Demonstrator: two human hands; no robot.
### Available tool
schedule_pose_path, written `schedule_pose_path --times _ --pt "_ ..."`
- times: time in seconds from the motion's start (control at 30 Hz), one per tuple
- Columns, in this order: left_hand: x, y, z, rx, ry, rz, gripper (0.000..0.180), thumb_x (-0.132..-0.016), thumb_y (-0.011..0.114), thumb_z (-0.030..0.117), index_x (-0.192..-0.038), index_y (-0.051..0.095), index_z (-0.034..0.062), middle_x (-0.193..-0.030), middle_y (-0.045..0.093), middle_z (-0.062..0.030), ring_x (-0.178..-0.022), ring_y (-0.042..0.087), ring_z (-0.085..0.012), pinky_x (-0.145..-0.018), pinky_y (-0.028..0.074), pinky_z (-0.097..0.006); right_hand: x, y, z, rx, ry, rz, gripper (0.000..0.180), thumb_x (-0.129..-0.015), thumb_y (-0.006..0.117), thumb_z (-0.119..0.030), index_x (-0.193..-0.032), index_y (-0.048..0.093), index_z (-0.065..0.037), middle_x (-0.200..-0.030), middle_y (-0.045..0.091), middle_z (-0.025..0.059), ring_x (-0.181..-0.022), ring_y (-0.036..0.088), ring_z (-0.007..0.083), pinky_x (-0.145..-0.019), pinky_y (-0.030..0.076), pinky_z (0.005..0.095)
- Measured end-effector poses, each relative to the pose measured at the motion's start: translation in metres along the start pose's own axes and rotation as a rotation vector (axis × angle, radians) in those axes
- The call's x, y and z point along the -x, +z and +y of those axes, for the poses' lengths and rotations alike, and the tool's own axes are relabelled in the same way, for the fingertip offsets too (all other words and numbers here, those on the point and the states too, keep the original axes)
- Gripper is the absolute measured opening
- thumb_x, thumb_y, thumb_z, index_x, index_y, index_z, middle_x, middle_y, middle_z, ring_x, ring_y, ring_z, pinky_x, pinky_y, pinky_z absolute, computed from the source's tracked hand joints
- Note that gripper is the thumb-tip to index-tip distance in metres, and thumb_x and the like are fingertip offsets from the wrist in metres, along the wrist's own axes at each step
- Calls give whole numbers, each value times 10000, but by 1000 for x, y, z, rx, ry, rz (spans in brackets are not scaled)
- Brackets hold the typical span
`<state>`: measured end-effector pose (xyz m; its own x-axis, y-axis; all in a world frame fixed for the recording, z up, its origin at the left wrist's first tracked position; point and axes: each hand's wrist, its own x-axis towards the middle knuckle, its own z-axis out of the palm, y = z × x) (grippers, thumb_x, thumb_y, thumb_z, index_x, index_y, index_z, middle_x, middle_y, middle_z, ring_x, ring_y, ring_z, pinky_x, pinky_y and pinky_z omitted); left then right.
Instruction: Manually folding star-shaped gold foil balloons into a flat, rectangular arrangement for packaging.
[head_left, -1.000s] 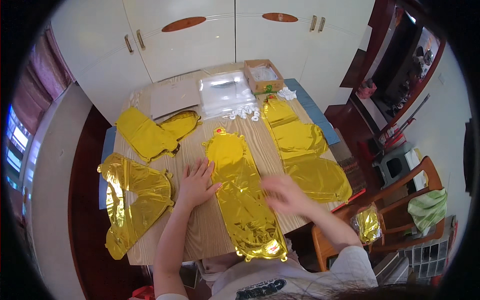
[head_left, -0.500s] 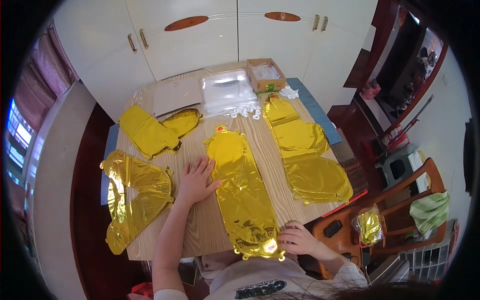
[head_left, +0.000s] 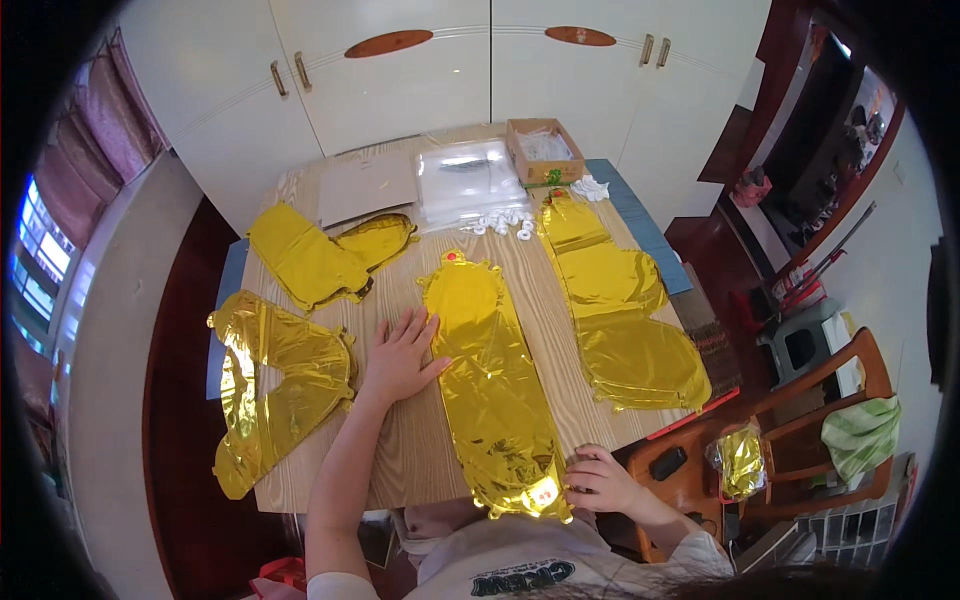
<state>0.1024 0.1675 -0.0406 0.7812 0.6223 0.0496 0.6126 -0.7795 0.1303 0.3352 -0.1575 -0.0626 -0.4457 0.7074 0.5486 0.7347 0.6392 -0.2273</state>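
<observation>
Lying flat down the middle of the table [head_left: 420, 450], the long gold balloon [head_left: 490, 385] is deflated, its near end at the table's front edge. The left hand [head_left: 400, 355] rests spread, palm down, on the wood, fingertips touching the balloon's left edge. The right hand [head_left: 600, 480] pinches the balloon's near end, fingers curled; more gold balloons [head_left: 620, 310] lie on either side.

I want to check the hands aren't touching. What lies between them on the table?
In the head view, the long gold foil balloon lies between the left hand, flat beside it, and the right hand at its near end.
</observation>
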Motion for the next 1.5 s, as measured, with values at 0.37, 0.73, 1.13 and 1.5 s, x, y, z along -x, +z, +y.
schedule_pose_path --times 0.37,0.73,1.13,1.5 --pt "0 -2 0 -10 -1 -14 737 -925 447 568 -1497 301 127 -1541 310 -118 -1448 230 -281 -1164 127 -509 2 -3 1 -15 11 -48 164 -752 667 -152 -901 599 -155 -1057 590 20 -1037 535 209 -1000 435 473" --pt "0 -5 0 18 -7 -23 735 -920 451 573 -1494 307 136 -1547 296 -114 -1448 224 -293 -1161 142 -517 5 -7 4 -156 89 -35 236 -728 621 -87 -963 611 -107 -1092 592 74 -1048 550 270 -990 448 469" --pt "-6 -3 -16 4 -34 -22 735 -914 430 608 -1491 319 167 -1553 287 -82 -1450 215 -295 -1147 154 -565 -113 -17 84 -100 392 -112 490 -892 563 -178 -1332 462 14 -1396 454 213 -1305 418 365 -1108 308 484" --pt "-5 -7 -11 7 -48 -38 731 -917 428 598 -1493 309 163 -1554 284 -86 -1457 196 -288 -1155 131 -544 -157 49 167 137 477 -265 557 -960 478 -341 -1373 431 31 -1462 402 191 -1401 302 344 -1162 196 483"
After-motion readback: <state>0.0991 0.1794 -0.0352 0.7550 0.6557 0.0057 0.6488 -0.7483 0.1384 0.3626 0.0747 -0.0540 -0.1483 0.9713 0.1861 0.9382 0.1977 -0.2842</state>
